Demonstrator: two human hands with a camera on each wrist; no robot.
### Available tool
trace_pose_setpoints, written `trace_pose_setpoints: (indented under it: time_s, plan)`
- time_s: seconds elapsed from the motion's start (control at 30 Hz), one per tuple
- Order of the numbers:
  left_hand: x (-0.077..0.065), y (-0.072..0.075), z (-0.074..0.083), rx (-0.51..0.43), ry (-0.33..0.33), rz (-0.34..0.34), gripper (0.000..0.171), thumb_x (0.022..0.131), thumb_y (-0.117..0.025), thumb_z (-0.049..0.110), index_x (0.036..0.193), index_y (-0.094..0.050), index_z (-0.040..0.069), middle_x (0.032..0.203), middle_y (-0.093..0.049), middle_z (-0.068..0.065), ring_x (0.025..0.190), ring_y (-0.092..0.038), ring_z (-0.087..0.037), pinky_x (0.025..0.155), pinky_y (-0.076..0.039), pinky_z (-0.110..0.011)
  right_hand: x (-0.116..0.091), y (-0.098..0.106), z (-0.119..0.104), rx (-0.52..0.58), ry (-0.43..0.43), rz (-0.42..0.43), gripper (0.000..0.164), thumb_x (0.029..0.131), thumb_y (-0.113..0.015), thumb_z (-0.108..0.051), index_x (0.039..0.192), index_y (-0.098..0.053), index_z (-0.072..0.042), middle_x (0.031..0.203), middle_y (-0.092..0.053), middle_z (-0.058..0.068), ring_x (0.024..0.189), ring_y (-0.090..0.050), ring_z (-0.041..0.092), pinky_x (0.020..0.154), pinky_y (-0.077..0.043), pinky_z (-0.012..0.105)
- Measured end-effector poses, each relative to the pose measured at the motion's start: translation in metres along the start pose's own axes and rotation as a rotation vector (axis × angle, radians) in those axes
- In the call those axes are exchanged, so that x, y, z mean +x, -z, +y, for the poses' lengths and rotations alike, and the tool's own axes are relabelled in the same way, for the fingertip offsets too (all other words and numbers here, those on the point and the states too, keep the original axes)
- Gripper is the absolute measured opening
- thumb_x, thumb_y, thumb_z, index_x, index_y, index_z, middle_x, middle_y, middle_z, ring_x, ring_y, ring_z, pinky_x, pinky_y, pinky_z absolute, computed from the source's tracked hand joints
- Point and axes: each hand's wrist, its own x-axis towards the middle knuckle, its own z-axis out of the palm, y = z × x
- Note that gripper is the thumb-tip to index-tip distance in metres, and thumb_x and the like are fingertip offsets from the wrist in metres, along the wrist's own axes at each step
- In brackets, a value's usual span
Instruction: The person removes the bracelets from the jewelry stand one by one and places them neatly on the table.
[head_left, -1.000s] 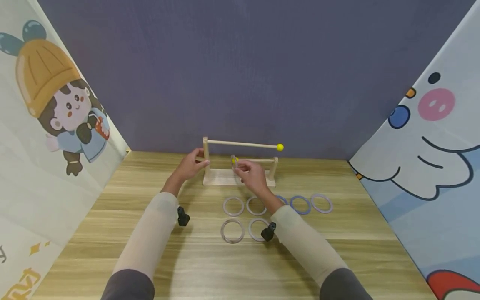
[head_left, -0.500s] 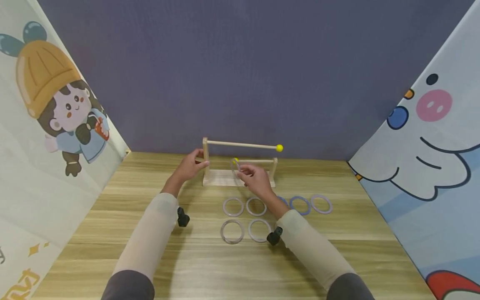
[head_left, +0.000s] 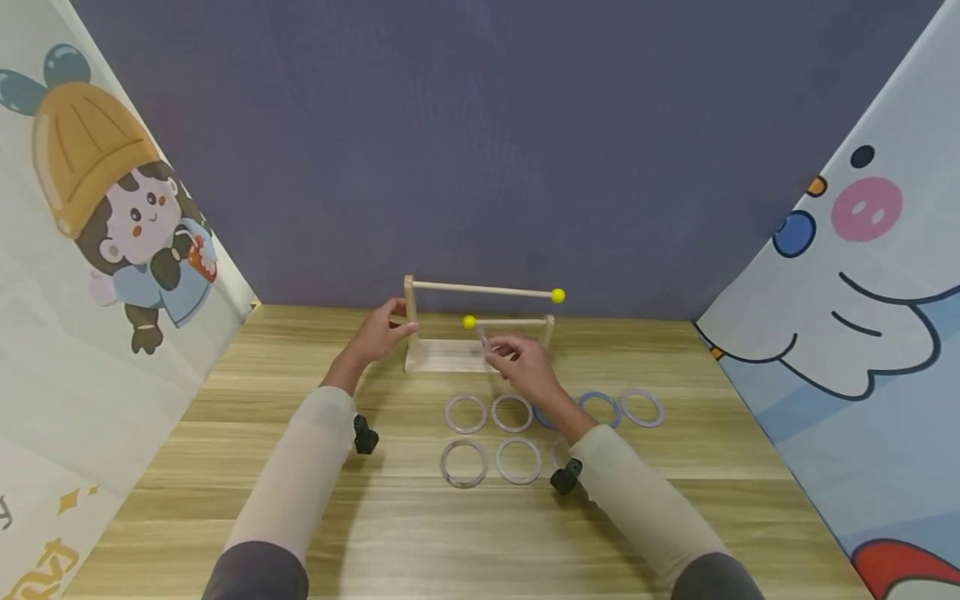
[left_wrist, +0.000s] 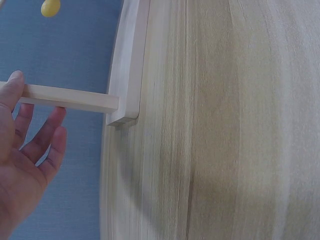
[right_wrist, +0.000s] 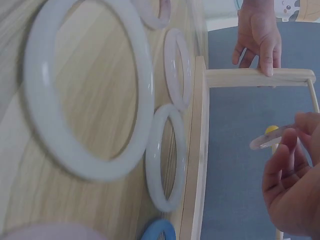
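Observation:
A wooden stand (head_left: 446, 357) with two horizontal rods stands at the back of the table. My left hand (head_left: 378, 332) pinches its left upright post (left_wrist: 75, 98), thumb on one side and fingers on the other. Between the thumb and fingers of my right hand (head_left: 525, 364) is a pale, translucent bangle (right_wrist: 262, 142), partly covered by the fingers. It appears to hang around the lower rod (head_left: 517, 322), just right of the yellow ball (head_left: 469, 322) on that rod's end. The upper rod (head_left: 483, 289) ends in another yellow ball (head_left: 558, 296) and carries nothing.
Several bangles lie flat in two rows before the stand, among them a pale one (head_left: 466, 397), a brownish one (head_left: 464, 485) and a blue one (head_left: 600, 394). My right forearm partly covers some. A dark wall (head_left: 480, 150) rises behind, with printed panels at both sides.
My right hand has moved right and slightly toward me, carrying the bangle from the lower rod's ball end to just past the ball. My left hand stays on the post.

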Motion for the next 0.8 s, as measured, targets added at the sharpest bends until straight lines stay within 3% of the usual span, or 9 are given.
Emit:
trace_pose_setpoints:
  time_s: [0.2,0.47,0.63,0.8]
  plan:
    - [0.0,0.0,0.001,0.012,-0.002,0.002,0.048,0.103,-0.062,0.02,0.143,-0.046,-0.001,0.138,-0.055,-0.022,0.131,-0.052,-0.038,0.109,-0.048,-0.053,-0.005,0.011,0.001,-0.061,0.012,-0.033,0.029,0.091,-0.076,-0.011,0.118,-0.073,-0.001,0.096,-0.076,0.015,0.069,-0.062,0.011,0.06,-0.054,0.021]
    - [0.0,0.0,0.0,0.005,-0.005,0.008,0.049,0.102,-0.063,0.02,0.143,-0.046,-0.002,0.137,-0.056,-0.023,0.129,-0.054,-0.039,0.109,-0.049,-0.052,-0.011,0.026,0.009,-0.176,0.065,-0.071,0.024,0.09,-0.078,-0.014,0.113,-0.076,-0.006,0.095,-0.076,0.008,0.086,-0.067,0.017,0.074,-0.054,0.027]
    - [-0.001,0.0,0.001,0.014,-0.003,0.004,0.05,0.103,-0.063,0.022,0.144,-0.045,-0.002,0.138,-0.055,-0.023,0.13,-0.053,-0.039,0.109,-0.048,-0.053,-0.015,0.035,0.013,-0.21,0.07,-0.086,0.025,0.091,-0.079,-0.019,0.113,-0.076,-0.008,0.096,-0.076,0.007,0.084,-0.065,0.014,0.074,-0.053,0.025]
    - [-0.001,0.0,0.001,0.006,-0.009,0.004,0.048,0.103,-0.062,0.02,0.143,-0.046,-0.001,0.137,-0.055,-0.023,0.131,-0.052,-0.039,0.109,-0.048,-0.053,-0.02,0.044,0.017,-0.184,0.077,-0.09,0.024,0.088,-0.08,-0.013,0.11,-0.077,-0.006,0.094,-0.076,0.01,0.078,-0.064,0.014,0.068,-0.052,0.021]
